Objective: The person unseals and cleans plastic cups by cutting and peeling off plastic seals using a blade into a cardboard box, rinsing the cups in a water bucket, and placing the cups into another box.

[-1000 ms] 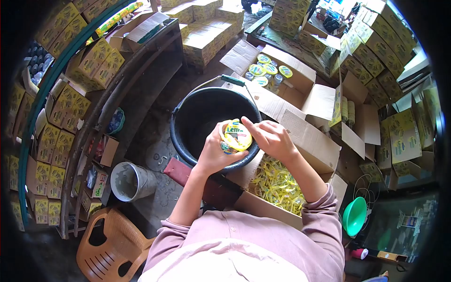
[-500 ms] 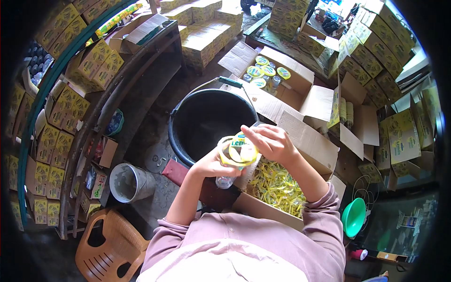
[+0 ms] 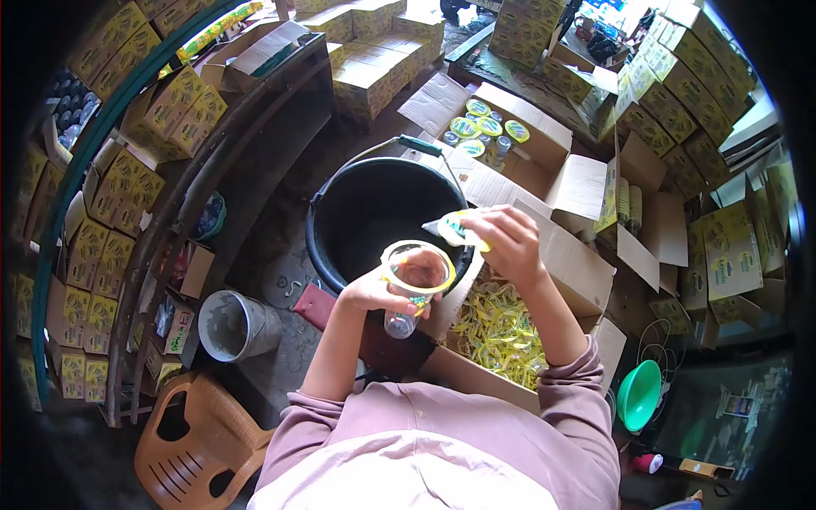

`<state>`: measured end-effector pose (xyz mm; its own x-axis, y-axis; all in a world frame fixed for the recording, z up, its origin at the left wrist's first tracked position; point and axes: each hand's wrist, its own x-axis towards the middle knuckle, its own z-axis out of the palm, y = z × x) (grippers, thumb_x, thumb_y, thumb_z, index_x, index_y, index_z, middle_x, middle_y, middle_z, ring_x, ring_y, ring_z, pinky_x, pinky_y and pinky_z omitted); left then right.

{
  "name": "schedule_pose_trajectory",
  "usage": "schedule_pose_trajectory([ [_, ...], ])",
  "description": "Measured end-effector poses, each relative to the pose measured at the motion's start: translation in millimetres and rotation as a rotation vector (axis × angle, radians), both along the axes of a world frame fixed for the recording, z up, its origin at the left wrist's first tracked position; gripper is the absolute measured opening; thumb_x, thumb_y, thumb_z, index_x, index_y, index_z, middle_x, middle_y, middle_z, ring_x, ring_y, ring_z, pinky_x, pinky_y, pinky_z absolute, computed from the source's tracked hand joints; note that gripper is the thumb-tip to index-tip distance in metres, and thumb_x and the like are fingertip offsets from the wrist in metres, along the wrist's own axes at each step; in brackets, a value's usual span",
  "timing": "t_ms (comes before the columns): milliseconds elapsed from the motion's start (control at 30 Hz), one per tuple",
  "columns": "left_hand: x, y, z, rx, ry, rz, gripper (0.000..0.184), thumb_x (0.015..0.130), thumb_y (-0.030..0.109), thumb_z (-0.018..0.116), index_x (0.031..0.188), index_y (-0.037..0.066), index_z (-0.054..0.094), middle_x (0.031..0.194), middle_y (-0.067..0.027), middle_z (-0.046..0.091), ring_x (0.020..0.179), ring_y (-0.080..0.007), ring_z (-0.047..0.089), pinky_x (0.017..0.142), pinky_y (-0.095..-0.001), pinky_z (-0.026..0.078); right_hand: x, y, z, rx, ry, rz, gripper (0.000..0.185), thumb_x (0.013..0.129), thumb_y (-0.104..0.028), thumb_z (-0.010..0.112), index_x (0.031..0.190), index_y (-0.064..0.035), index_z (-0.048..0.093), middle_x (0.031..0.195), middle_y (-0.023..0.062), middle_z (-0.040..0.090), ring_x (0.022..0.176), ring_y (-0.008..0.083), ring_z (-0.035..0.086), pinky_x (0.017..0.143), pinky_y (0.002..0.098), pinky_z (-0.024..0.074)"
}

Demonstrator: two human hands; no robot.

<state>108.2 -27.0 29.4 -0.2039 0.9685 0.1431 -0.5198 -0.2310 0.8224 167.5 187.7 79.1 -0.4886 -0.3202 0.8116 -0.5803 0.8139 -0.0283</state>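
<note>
My left hand (image 3: 371, 293) is closed round a clear plastic cup (image 3: 415, 253) with a yellow rim, its open top facing up. A clear rounded bottom (image 3: 399, 325) shows beneath those fingers; whether it is the same cup or a second one I cannot tell. Up and to the right, my right hand (image 3: 508, 242) pinches a yellow, white and green lid film (image 3: 453, 227), which looks folded. A dark grey pointed tip juts from its left side, too small to name. Both hands are at the near right rim of a large black bucket (image 3: 319, 246).
An open carton (image 3: 476, 374) of crumpled yellow strips (image 3: 501, 331) sits below my right forearm. Beyond is another carton (image 3: 544, 166) with several lidded cups (image 3: 476, 127). A grey bucket (image 3: 255, 327), brown chair (image 3: 200, 425), green bowl (image 3: 639, 395) and stacked boxes (image 3: 365, 81) surround me.
The printed lid that covered the cup is off it and in my right hand. That hand has moved slightly up and right, away from the cup. My left hand keeps its hold.
</note>
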Motion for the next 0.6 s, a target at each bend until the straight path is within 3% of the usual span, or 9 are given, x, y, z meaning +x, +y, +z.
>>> schedule_pose_trajectory([
  [133,-1.8,-3.5,-1.0,0.059,0.204,0.348,0.066,0.059,0.004,0.073,0.118,0.004,0.041,0.099,-0.0093,0.052,0.089,-0.0173,0.055,0.077,-0.0295,0.046,10.9,4.9,4.5,-0.121,-0.052,-0.168,0.019,0.066,0.001,0.062,0.085,-0.0040,0.064,0.074,0.0070,0.062,0.067,0.0196,0.061,0.058,0.0284,0.0491],
  [233,0.9,2.0,1.9,0.103,0.422,0.683,0.066,0.058,-0.001,0.077,0.115,0.006,0.044,0.101,-0.0061,0.052,0.097,-0.0161,0.053,0.086,-0.0289,0.043,38.5,9.4,-13.9,-0.425,-0.014,-0.387,0.015,0.070,0.003,0.064,0.084,-0.0026,0.063,0.075,0.0072,0.062,0.068,0.0169,0.061,0.060,0.0268,0.0489],
  [300,-3.2,1.1,3.8,0.030,0.635,0.802,0.064,0.057,-0.001,0.078,0.112,0.006,0.046,0.104,-0.0068,0.053,0.098,-0.0171,0.054,0.088,-0.0297,0.043,65.1,8.5,-53.3,-0.907,0.026,-0.545,0.016,0.073,0.003,0.065,0.089,-0.0004,0.062,0.079,0.0059,0.063,0.072,0.0136,0.061,0.061,0.0244,0.0491],
  [367,-1.9,-0.5,3.8,-0.048,0.768,0.877,0.063,0.057,0.001,0.078,0.111,0.006,0.047,0.106,-0.0078,0.054,0.099,-0.0177,0.054,0.088,-0.0302,0.043,92.5,-2.1,-73.1,-1.456,0.144,-0.536,0.025,0.073,0.001,0.067,0.096,0.0010,0.060,0.084,0.0043,0.063,0.072,0.0119,0.060,0.061,0.0226,0.0496],
  [433,-0.5,-0.6,1.5,-0.085,0.831,0.917,0.061,0.057,0.002,0.079,0.110,0.005,0.048,0.107,-0.0084,0.054,0.099,-0.0184,0.054,0.088,-0.0303,0.043,130.4,-6.3,-120.5,-2.025,0.063,-0.464,0.027,0.072,0.003,0.067,0.097,0.0015,0.058,0.084,0.0054,0.063,0.069,0.0115,0.060,0.060,0.0211,0.0498],
  [500,0.0,1.9,-3.8,-0.075,0.824,0.926,0.059,0.058,0.003,0.078,0.109,0.005,0.049,0.107,-0.0088,0.054,0.099,-0.0190,0.054,0.088,-0.0301,0.043,170.5,-9.2,-160.1,-2.648,-0.280,-0.323,0.020,0.074,0.001,0.065,0.092,-0.0022,0.060,0.083,0.0043,0.064,0.067,0.0105,0.060,0.060,0.0220,0.0505],
  [600,2.2,4.3,-3.3,-0.057,0.877,0.964,0.057,0.059,0.004,0.078,0.109,0.004,0.049,0.105,-0.0091,0.055,0.098,-0.0201,0.054,0.086,-0.0306,0.044,183.7,-38.7,-150.7,-2.630,-0.460,-0.267,0.013,0.078,-0.003,0.062,0.090,-0.0077,0.060,0.083,0.0016,0.064,0.069,0.0098,0.061,0.059,0.0205,0.0499],
])
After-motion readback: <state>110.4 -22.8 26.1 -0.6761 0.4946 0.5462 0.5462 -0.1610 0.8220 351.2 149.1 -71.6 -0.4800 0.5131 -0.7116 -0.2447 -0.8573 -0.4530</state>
